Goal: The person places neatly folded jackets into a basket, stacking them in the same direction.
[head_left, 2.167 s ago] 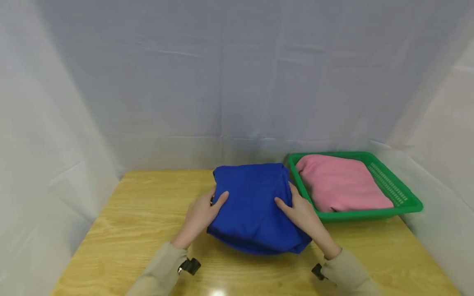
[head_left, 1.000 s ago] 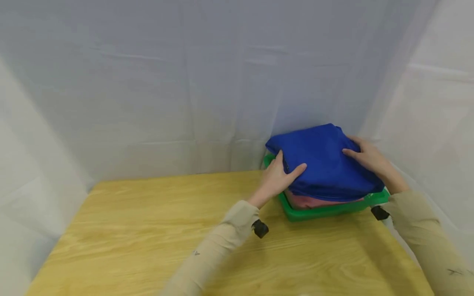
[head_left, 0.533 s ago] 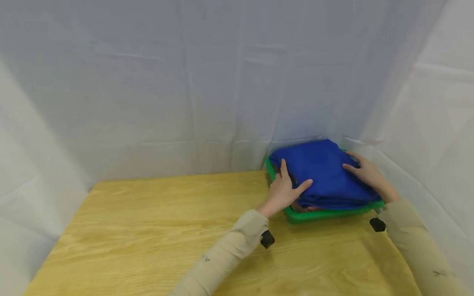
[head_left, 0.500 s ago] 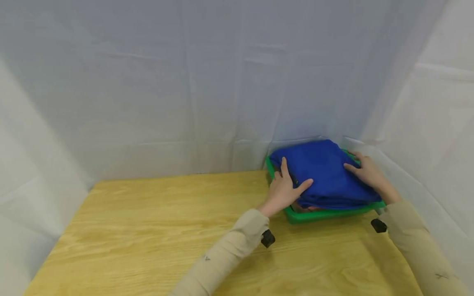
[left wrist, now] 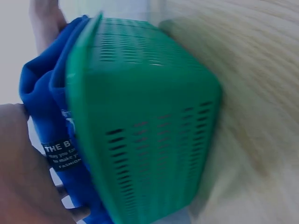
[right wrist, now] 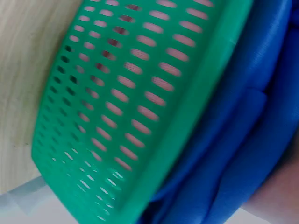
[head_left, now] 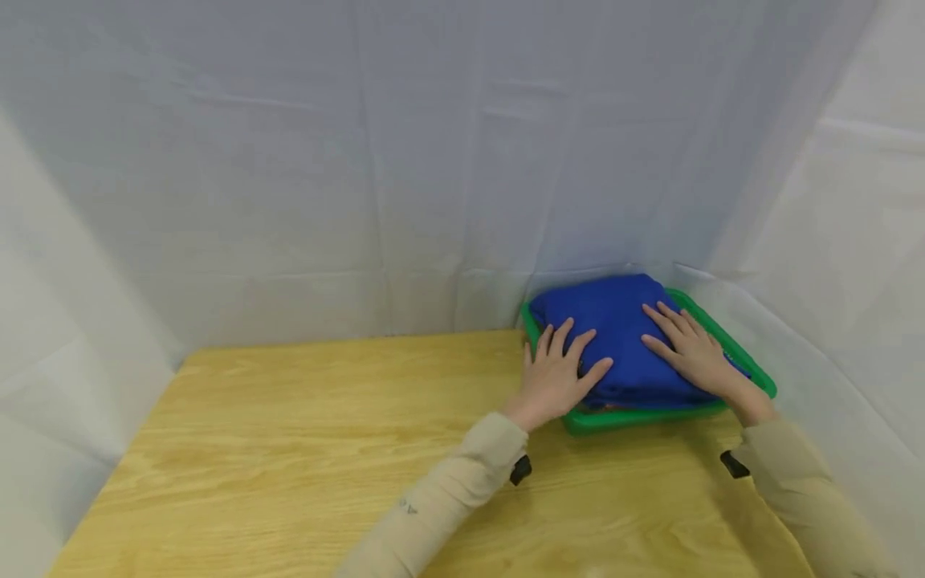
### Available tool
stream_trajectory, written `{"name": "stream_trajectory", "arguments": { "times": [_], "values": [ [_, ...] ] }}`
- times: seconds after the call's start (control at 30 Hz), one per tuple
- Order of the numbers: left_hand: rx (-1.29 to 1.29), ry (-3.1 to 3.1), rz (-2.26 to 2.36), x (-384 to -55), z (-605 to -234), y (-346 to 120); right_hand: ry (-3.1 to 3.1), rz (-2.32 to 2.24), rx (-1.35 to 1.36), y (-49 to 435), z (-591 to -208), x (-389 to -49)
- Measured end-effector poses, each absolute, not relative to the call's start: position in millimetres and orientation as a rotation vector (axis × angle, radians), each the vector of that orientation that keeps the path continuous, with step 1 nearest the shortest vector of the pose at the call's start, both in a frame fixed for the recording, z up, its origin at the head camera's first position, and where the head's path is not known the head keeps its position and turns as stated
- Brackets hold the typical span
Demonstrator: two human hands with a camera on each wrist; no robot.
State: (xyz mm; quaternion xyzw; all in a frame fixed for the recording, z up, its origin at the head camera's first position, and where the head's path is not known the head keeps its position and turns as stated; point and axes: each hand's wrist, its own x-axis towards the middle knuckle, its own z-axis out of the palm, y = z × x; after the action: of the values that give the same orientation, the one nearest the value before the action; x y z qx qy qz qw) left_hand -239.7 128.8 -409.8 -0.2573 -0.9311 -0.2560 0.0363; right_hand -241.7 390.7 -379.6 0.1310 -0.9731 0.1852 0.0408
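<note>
A light wooden table (head_left: 289,449) enclosed by pale fabric walls (head_left: 325,160), with two hands pressing a folded blue garment (head_left: 621,337) into a green basket (head_left: 759,377) at the right of the frame.

The garment is deep royal blue, folded into a thick, smooth pad; the left wrist view shows a small black label with white lettering on its edge. It lies in the perforated green plastic basket, filling it to the rim, and pink cloth (right wrist: 140,112) shows through the basket's slots beneath it. The left hand (head_left: 560,373) rests flat on the garment's near left corner, fingers spread and straight. The right hand (head_left: 690,353) lies flat on the right side, fingers also extended, grasping nothing. Beige sleeves (head_left: 448,498) reach in from the lower edge.
</note>
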Motion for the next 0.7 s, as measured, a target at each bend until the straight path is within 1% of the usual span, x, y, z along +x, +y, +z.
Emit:
{"name": "stream_trajectory", "arguments": {
  "times": [0.13,0.27,0.53,0.7],
  "values": [
    [-0.782,-2.847,-0.765,-237.3,-423.4,129.1,-2.947,0.572,0.4,388.7,-388.5,-239.0],
    [-0.763,-2.817,-0.744,-238.7,-426.8,130.1,-2.927,0.546,0.396,389.2,-393.6,-242.3],
    [-0.797,-2.78,-0.64,-247.8,-407.7,125.3,-2.879,0.422,0.304,381.1,-382.8,-245.2],
    [-0.829,-2.644,-0.606,-251.1,-400.1,108.1,-2.773,0.328,0.289,356.2,-366.1,-236.8]
  ]
}}
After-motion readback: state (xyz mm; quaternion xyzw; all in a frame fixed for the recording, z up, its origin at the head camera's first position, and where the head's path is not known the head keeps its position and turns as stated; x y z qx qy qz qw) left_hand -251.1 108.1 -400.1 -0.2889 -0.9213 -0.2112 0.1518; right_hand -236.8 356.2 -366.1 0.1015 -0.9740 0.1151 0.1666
